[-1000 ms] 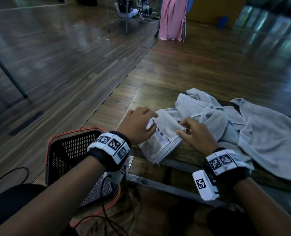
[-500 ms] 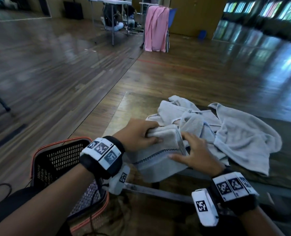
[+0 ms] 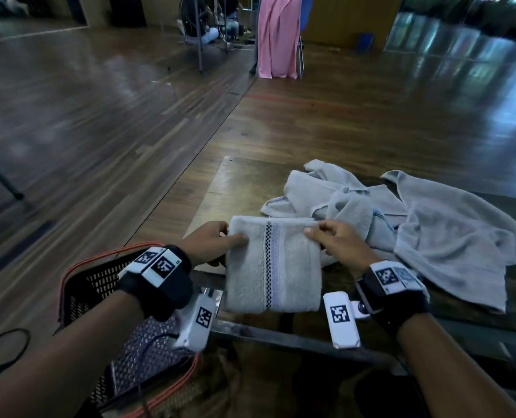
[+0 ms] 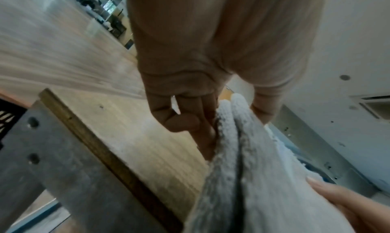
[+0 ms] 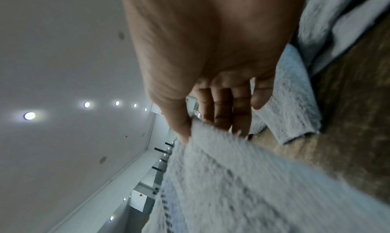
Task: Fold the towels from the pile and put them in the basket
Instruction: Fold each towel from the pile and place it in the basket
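A folded grey towel (image 3: 273,267) with a checked stripe hangs upright above the table's near edge. My left hand (image 3: 217,242) pinches its top left corner between thumb and fingers, and my right hand (image 3: 332,239) pinches the top right corner. The left wrist view shows the towel's stacked layers (image 4: 249,169) held by that hand (image 4: 211,119). In the right wrist view my right hand (image 5: 200,124) grips the towel's edge (image 5: 232,169). A pile of loose grey towels (image 3: 416,224) lies on the table behind. The black mesh basket (image 3: 96,285) with an orange rim stands on the floor at the lower left.
The wooden table (image 3: 220,200) has a metal front rail (image 3: 281,336). A black cable (image 3: 6,345) lies on the floor to the left. Far back, a pink cloth (image 3: 278,34) hangs on a rack beside table legs. Wooden floor spreads all around.
The folded towel has come up off the table and now hangs flat between both hands, each pinching a top corner. Before, it lay on the table edge under my hands.
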`<state>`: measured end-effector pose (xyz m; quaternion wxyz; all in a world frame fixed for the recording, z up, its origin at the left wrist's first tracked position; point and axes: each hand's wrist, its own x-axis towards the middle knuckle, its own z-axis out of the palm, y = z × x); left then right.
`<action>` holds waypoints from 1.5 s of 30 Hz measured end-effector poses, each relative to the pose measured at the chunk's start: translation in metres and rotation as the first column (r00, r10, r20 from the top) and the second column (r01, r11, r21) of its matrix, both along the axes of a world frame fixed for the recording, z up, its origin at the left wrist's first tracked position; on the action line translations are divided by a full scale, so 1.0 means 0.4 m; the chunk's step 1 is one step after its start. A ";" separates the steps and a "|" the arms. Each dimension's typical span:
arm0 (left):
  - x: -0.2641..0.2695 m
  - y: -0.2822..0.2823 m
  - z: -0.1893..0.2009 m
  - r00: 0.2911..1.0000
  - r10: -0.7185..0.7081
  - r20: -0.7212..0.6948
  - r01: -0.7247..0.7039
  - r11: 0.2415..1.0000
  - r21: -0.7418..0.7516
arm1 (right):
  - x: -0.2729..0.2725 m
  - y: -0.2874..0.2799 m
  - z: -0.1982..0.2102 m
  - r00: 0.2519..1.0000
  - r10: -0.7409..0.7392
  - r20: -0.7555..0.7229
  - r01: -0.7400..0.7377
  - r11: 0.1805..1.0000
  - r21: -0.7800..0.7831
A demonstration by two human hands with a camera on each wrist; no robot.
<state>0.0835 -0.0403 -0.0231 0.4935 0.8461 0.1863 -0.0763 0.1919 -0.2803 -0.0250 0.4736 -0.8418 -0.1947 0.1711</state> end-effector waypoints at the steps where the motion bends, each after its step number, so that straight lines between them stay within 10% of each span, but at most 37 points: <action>1: 0.009 0.004 -0.014 1.000 0.006 -0.012 -0.006 1.000 0.028 | 0.011 0.015 -0.009 0.999 -0.002 0.038 0.004 0.998 -0.067; 6: 0.046 0.039 -0.080 0.997 -0.039 -0.064 0.068 0.834 0.548 | 0.040 0.066 -0.058 0.966 0.117 0.230 0.026 0.843 -0.538; 11: 0.088 0.064 -0.098 0.941 -0.323 0.104 0.158 0.688 0.709 | 0.048 0.086 -0.079 0.895 0.255 0.367 0.017 0.801 -0.599; 24: 0.137 0.064 -0.097 0.958 -0.251 0.141 0.127 0.808 0.576 | 0.072 0.093 -0.082 0.914 0.097 0.393 0.063 0.925 -0.376; 34: 0.076 -0.019 -0.073 0.907 -0.377 0.187 0.099 0.623 0.776 | -0.054 0.124 -0.086 0.622 0.297 0.724 0.222 0.820 -0.527; 38: 0.054 -0.071 -0.132 0.927 -0.360 -0.102 0.321 0.625 0.711 | -0.117 0.124 -0.136 0.768 0.285 0.574 0.156 0.785 -0.599; 45: 0.079 -0.039 -0.191 0.970 -0.241 -0.035 0.190 0.659 0.728 | -0.103 0.106 -0.184 0.865 0.252 0.435 0.069 0.798 -0.599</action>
